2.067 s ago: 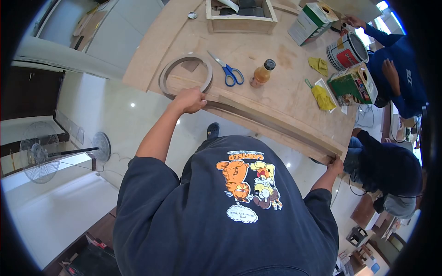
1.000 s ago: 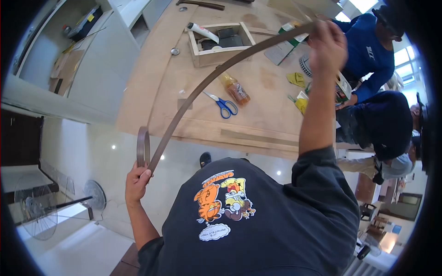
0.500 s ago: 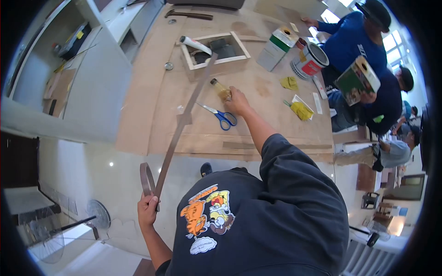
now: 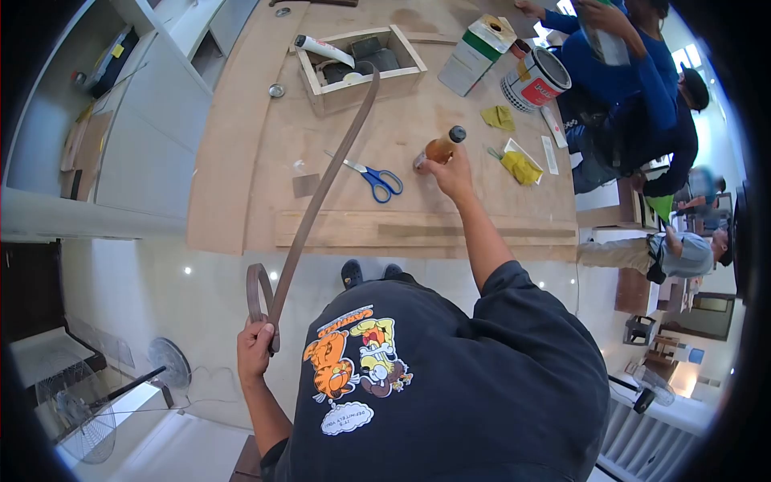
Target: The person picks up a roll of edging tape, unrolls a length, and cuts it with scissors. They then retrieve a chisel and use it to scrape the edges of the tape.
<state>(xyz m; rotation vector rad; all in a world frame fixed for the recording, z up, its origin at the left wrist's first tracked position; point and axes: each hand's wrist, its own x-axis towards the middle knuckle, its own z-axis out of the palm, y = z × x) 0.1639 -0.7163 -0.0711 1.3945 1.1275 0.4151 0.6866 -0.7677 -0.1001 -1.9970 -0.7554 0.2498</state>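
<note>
My left hand (image 4: 254, 347) grips a coil of brown edge-band strip (image 4: 317, 201) low at my side; its free end arcs up over the plywood worktable (image 4: 233, 161) toward a wooden box (image 4: 359, 68). My right hand (image 4: 451, 175) is stretched over the table and holds a small bottle of amber liquid with a dark cap (image 4: 440, 148), tilted. Blue-handled scissors (image 4: 370, 177) lie just left of that hand.
A green-and-white carton (image 4: 480, 44), a paint can (image 4: 536, 79) and yellow cloths (image 4: 520, 166) sit at the table's right. Other people in blue stand at the far right edge. A floor fan (image 4: 120, 386) stands at lower left on the shiny floor.
I lifted the strip off the table, letting its far end go. My right hand then came down on the bottle and has raised and tilted it. The view shifted slightly.
</note>
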